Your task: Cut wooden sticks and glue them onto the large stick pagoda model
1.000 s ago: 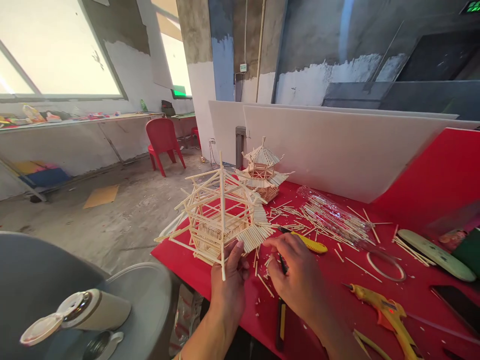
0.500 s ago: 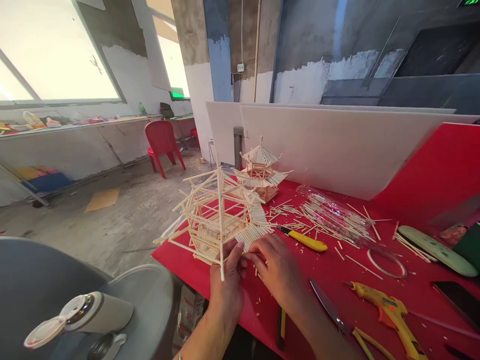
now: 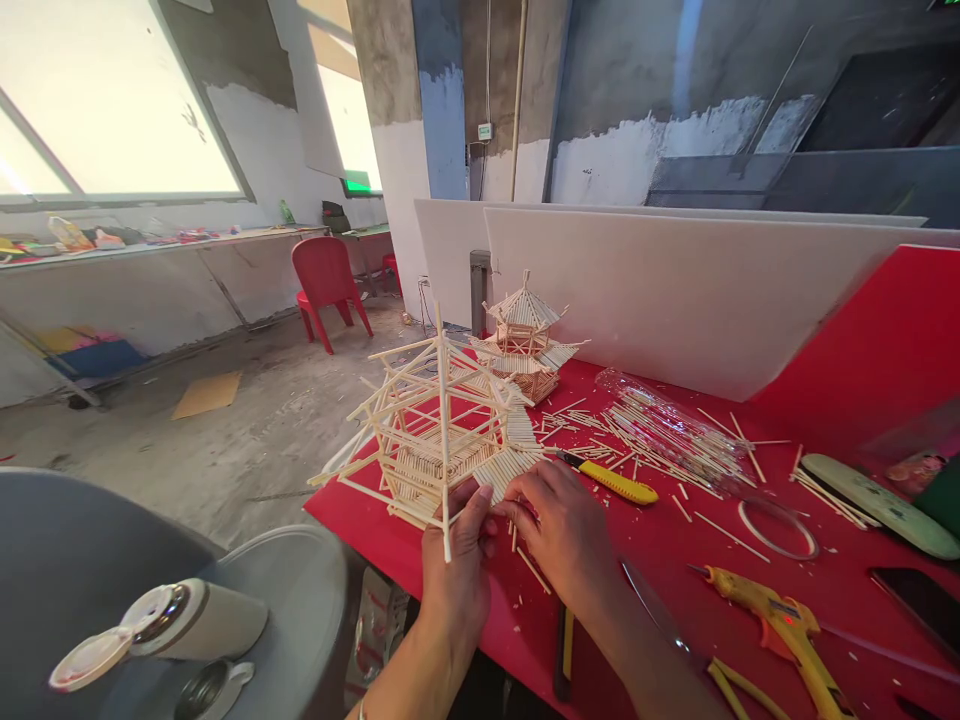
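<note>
My left hand [image 3: 452, 565] is closed on a long thin wooden stick [image 3: 444, 420], held upright in front of a large stick-built pavilion frame [image 3: 439, 435] at the near left corner of the red table [image 3: 675, 560]. My right hand [image 3: 562, 525] rests beside it with fingers curled, fingertips touching the small sticks at the frame's roof edge. A smaller finished stick pavilion [image 3: 523, 338] stands behind the frame.
Loose sticks and a clear bag of sticks [image 3: 667, 430] lie mid-table. A yellow utility knife [image 3: 611, 480], a yellow glue gun [image 3: 780, 625], a tape ring [image 3: 776, 528], scissors and a phone lie to the right. White foam boards [image 3: 675, 290] stand behind. A thermos [image 3: 165, 625] is at lower left.
My right hand let go of the dark tool it held a second ago and moved left to the frame's roof edge. My left hand kept the stick upright.
</note>
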The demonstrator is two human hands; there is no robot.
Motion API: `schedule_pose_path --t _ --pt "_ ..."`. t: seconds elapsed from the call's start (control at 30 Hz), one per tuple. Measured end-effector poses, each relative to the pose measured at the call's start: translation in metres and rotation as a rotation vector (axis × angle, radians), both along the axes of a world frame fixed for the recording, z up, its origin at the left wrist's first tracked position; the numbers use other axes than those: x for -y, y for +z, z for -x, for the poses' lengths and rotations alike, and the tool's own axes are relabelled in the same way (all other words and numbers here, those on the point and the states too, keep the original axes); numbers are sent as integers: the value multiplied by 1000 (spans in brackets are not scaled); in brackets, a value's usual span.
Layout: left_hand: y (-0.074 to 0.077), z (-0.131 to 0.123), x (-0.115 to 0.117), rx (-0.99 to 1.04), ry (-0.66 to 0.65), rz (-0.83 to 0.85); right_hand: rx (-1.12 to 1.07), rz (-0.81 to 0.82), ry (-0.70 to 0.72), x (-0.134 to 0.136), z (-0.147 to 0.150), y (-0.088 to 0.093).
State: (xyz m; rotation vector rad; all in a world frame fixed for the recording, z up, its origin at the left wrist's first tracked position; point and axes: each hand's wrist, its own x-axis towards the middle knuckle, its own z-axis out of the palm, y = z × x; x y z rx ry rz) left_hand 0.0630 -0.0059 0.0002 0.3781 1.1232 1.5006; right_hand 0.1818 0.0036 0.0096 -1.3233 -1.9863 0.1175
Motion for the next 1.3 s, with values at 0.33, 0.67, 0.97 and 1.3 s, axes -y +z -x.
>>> schedule_pose_path --t 0.33,0.67,0.97,1.3 --pt "0 -1 0 -6 -4 0 -3 -6 -1 0 -1 0" --pt "-1 0 0 15 -2 12 14 -32 -12 1 -1 1" --pt "-1 0 0 -4 -23 2 16 -8 -4 2 0 2" --pt "2 3 4 37 -55 -6 -17 -5 28 8 -15 -9"
